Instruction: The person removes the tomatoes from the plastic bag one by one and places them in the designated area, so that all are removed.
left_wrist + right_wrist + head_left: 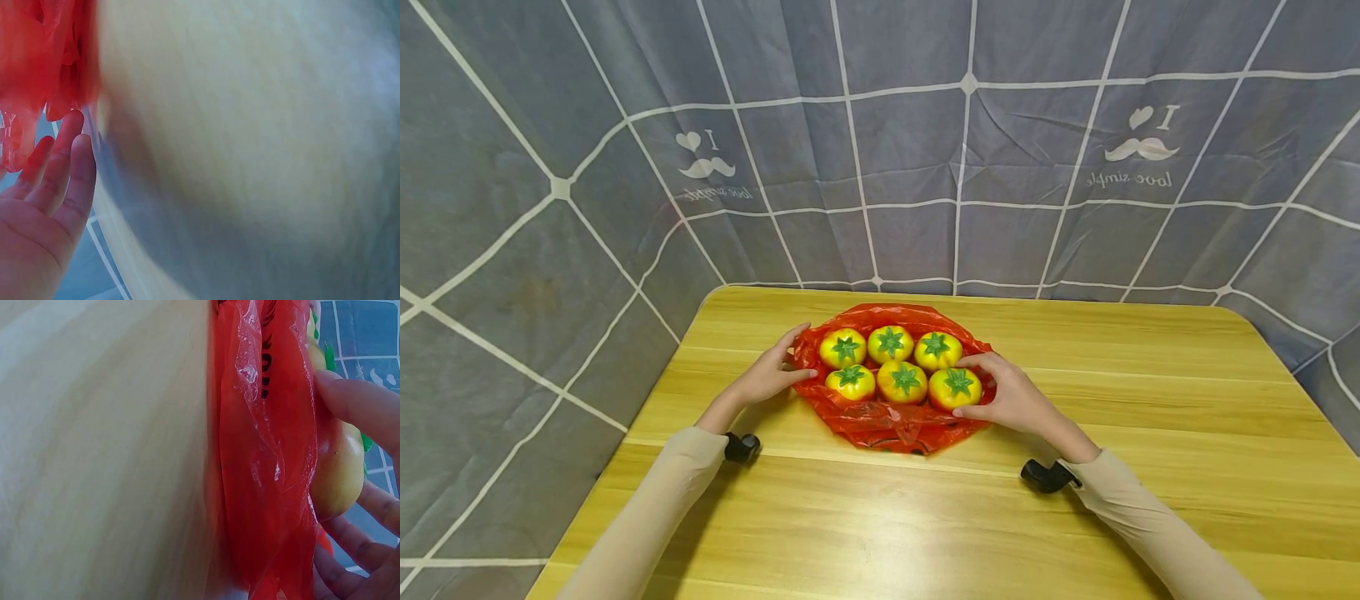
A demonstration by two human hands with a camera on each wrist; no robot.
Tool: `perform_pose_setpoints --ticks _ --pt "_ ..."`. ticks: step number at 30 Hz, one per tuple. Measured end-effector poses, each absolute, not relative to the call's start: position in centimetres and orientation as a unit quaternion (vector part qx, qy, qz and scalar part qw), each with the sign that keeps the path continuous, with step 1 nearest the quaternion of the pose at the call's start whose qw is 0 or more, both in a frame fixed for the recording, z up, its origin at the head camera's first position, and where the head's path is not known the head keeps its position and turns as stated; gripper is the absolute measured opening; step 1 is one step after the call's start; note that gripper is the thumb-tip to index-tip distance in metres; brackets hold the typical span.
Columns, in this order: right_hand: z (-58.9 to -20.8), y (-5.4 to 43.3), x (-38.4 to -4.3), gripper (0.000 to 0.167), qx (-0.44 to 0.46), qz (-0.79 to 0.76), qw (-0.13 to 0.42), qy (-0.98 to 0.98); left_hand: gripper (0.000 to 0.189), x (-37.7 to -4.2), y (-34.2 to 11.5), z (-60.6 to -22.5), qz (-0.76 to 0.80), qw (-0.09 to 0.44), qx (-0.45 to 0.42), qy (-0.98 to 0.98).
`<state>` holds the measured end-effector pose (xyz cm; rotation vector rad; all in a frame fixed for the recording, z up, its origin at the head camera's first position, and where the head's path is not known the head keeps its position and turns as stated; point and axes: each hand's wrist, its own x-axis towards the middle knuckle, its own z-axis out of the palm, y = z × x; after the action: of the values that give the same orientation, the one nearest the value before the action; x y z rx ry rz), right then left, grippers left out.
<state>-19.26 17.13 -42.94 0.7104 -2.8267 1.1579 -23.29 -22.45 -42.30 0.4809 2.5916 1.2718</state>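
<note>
Fruits (902, 379) in red bag (891, 427), right hand (1017, 398) gripping one

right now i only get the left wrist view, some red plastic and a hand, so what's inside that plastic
Observer: The head view shows six yellow fruits in the red bag, in two rows of three.
Operator: ok and where's the right hand
Observer: The right hand is curled about the near right fruit.
Operator: any print on the bag, i can't see any
Observer: Yes, the right wrist view shows black print on it.
</note>
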Motion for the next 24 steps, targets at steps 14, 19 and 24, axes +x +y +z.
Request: perform_pose_setpoints --ticks 14,19,24 --pt "-43.11 17.09 -19.39 0.061 0.242 0.351 0.010 -0.905 0.081 -23.46 -22.46 -42.52 0.429 0.108 0.163 0.882" --pt "-42.96 17.04 -19.27 0.061 0.241 0.350 0.011 -0.905 0.082 -23.48 -22.53 -42.48 0.430 0.113 0.164 0.880" --pt "-42.82 17.16 -19.21 0.060 0.238 0.351 0.010 -0.905 0.081 -23.49 -22.51 -42.21 0.421 0.111 0.168 0.884"
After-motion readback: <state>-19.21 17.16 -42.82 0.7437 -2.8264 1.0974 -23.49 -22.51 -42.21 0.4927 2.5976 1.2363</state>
